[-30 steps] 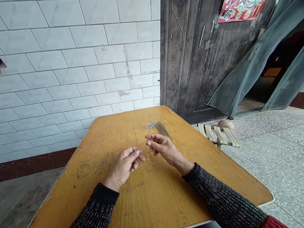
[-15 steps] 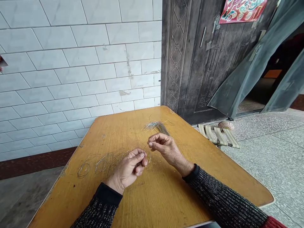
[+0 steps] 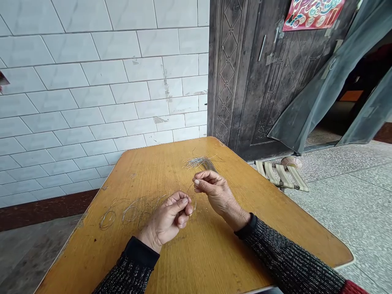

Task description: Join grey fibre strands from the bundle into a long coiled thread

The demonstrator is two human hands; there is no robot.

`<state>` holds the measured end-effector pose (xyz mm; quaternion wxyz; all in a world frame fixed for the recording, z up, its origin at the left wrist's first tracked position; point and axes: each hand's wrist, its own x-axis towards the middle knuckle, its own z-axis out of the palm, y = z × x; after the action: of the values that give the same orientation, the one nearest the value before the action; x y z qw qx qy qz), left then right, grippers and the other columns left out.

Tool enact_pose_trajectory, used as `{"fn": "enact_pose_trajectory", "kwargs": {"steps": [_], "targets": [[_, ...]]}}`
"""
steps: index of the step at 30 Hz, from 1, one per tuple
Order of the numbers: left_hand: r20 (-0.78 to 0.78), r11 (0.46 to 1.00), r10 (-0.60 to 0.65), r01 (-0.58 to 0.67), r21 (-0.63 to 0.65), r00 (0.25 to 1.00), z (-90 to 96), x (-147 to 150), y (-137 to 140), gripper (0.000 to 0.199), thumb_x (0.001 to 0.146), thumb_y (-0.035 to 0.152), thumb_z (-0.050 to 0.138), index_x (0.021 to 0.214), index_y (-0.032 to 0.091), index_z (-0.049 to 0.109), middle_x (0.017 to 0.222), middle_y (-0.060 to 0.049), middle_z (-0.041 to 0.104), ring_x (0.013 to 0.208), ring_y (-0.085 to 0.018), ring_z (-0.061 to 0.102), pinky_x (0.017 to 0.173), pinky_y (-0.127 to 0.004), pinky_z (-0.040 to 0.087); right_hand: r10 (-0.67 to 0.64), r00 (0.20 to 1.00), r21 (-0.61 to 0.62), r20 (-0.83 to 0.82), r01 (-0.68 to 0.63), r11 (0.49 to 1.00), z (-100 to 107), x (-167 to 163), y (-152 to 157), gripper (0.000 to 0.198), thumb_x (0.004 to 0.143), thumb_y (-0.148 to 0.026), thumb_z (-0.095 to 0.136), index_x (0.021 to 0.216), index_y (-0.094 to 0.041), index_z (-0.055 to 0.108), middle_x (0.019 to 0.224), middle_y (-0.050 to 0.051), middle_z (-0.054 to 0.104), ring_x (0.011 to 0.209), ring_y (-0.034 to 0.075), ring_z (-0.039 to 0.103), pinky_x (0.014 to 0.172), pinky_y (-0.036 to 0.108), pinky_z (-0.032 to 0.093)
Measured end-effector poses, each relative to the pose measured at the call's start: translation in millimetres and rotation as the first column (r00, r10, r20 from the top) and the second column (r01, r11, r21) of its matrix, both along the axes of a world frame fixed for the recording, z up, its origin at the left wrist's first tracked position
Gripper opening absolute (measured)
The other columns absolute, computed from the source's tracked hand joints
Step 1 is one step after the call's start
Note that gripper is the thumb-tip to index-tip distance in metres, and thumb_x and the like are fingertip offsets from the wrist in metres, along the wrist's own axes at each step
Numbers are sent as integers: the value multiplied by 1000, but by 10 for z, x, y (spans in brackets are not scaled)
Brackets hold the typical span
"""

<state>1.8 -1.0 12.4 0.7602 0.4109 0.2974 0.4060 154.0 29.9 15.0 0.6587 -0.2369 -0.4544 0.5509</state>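
Wire [image 3: 190,188] over wooden table [image 3: 208,253], tiled wall [image 3: 101,71], door [image 3: 254,90]

- Soft, even, daylight-like brightness covers both the left hand [image 3: 171,214] and the right hand [image 3: 216,194]; its exact direction is hard to tell.
- Shadows on the table [image 3: 229,249] beneath the hands are faint and soft-edged.
- Far right of the right hand, the doorway [image 3: 352,94] sinks into near-black.
- Up and left of the left hand, wall tiles [image 3: 85,47] look stretched by wide-angle distortion.
- Between the fingertips, the thin wire [image 3: 190,188] is barely resolved.
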Motion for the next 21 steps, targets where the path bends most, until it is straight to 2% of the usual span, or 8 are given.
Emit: {"fn": "enact_pose_trajectory", "kwargs": {"steps": [21], "targets": [[29, 1000, -26, 26, 3, 999, 25, 4, -15, 20, 71, 25, 67, 75, 16, 50, 58, 5, 54, 36, 1, 33, 35, -12, 19, -26, 997, -20, -69, 25, 999, 17, 34, -13, 15, 57, -20, 76, 68, -21, 66, 71, -2, 63, 60, 8, 55, 54, 20, 47]]}}
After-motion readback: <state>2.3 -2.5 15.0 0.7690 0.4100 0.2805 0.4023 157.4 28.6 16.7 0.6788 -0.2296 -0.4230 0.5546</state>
